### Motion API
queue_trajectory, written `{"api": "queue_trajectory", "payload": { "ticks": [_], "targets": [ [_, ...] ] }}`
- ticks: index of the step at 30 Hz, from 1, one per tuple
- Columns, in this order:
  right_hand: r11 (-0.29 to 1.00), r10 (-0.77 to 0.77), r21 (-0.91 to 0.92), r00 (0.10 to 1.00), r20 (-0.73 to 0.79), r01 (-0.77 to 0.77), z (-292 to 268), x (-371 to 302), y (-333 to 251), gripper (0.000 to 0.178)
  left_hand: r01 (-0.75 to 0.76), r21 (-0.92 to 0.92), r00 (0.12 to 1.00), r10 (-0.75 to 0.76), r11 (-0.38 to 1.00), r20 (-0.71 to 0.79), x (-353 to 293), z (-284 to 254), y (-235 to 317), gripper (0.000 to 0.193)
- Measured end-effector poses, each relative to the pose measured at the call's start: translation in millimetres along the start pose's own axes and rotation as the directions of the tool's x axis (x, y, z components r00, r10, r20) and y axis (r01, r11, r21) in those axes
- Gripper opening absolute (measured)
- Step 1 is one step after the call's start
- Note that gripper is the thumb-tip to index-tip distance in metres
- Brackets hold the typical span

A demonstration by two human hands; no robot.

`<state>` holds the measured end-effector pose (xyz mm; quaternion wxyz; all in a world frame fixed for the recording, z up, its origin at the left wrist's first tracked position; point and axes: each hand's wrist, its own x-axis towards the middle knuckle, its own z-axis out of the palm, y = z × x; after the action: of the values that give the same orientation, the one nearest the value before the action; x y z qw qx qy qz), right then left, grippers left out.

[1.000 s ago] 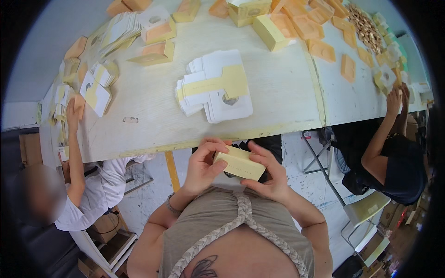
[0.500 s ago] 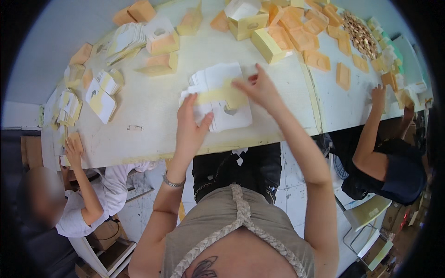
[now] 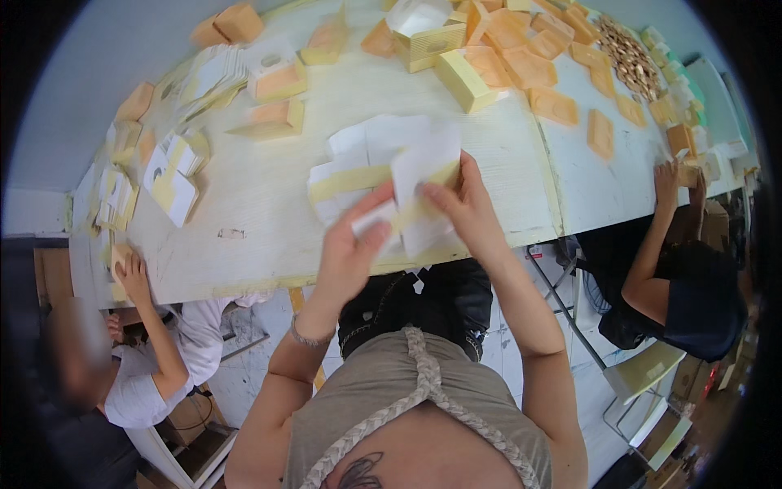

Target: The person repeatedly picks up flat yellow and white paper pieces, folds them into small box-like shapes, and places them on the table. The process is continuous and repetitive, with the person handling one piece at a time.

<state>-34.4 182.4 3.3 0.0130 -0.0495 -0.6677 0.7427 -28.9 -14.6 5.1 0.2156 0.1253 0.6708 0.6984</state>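
A flat white carton blank (image 3: 422,159) with a yellow band is lifted off the table and tilted in front of me. My right hand (image 3: 470,208) is closed on its right side, thumb on the face and fingers behind. At its left edge is my left hand (image 3: 352,244), index finger and thumb pinching around a white flap; motion blurs the fingertips. Just behind lies a fanned pile of similar white blanks (image 3: 346,175) with yellow bands, partly covered by the lifted one.
Stacks of blanks (image 3: 213,77) and folded cartons (image 3: 281,121) stand at the left. Orange trays (image 3: 554,106) and a heap of small copper-coloured pieces (image 3: 629,61) lie far right. Co-workers' hands handle pieces at the left edge (image 3: 134,275) and right edge (image 3: 668,183).
One blank has come up off the pile into my hands. My right hand has moved down and closed on it; my left hand has shifted slightly right and nearer me.
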Motion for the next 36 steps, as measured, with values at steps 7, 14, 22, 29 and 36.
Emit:
{"api": "queue_trajectory", "payload": {
  "ticks": [7, 14, 22, 29, 36],
  "targets": [
    [0.994, -0.043, 0.107, 0.994, 0.099, 0.033, -7.0, -38.7, 2.9, 0.062, -0.29, -0.124, 0.957, 0.291, 0.949, -0.005, -16.9, 39.9, 21.7, 0.1],
    [0.93, -0.366, 0.041, 0.925, 0.102, 0.364, -0.7, -75.9, 11.2, 0.058, -0.338, 0.051, 0.898, 0.338, 0.94, -0.281, -26.9, 38.0, -7.9, 0.074],
    [0.996, -0.079, 0.058, 0.98, 0.184, 0.07, -13.4, -89.9, 31.6, 0.03, 0.002, -0.014, 1.0, -0.002, 1.0, 0.009, -47.9, 29.7, -15.4, 0.036],
    [0.94, -0.165, 0.299, 0.986, -0.025, 0.165, 8.3, -83.4, 5.3, 0.072, -0.065, -0.049, 0.997, 0.064, 0.997, -0.037, -41.3, 28.0, -9.3, 0.039],
    [0.996, -0.022, 0.09, 0.927, 0.374, -0.013, -11.1, -67.2, -19.8, 0.02, -0.15, -0.179, 0.986, 0.16, 0.972, 0.045, -41.0, 26.8, -2.4, 0.056]
  ]
}}
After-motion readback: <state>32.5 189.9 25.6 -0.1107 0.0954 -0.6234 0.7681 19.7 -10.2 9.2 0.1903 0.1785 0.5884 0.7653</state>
